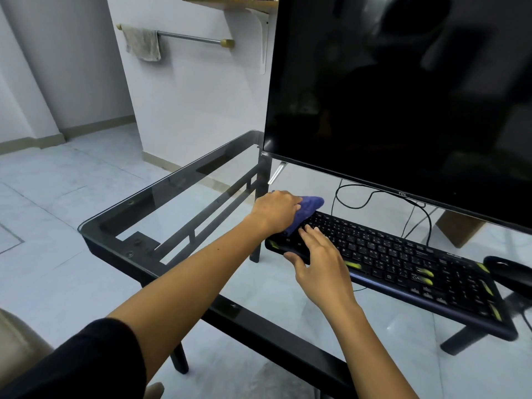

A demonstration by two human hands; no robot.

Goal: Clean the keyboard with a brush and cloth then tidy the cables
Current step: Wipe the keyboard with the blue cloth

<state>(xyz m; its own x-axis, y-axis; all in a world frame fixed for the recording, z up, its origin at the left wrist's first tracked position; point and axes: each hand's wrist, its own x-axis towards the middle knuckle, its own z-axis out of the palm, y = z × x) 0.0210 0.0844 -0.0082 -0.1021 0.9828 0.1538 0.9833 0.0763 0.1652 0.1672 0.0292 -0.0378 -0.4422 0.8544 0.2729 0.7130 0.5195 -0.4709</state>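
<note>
A black keyboard (403, 263) with yellow-green marks lies on the glass desk (178, 214) below the monitor. My left hand (275, 210) grips a blue cloth (309, 207) and presses it onto the keyboard's far left corner. My right hand (319, 260) rests flat on the keyboard's left end, fingers spread over the keys and thumb at its front edge. Black cables (354, 197) loop on the glass behind the keyboard. No brush is in view.
A large dark monitor (403, 90) stands close above the keyboard. A black mouse (509, 272) lies at the keyboard's right end. A brown box (457, 228) sits behind. The desk's left half shows bare glass over a black frame. A towel (142, 43) hangs on a wall rail.
</note>
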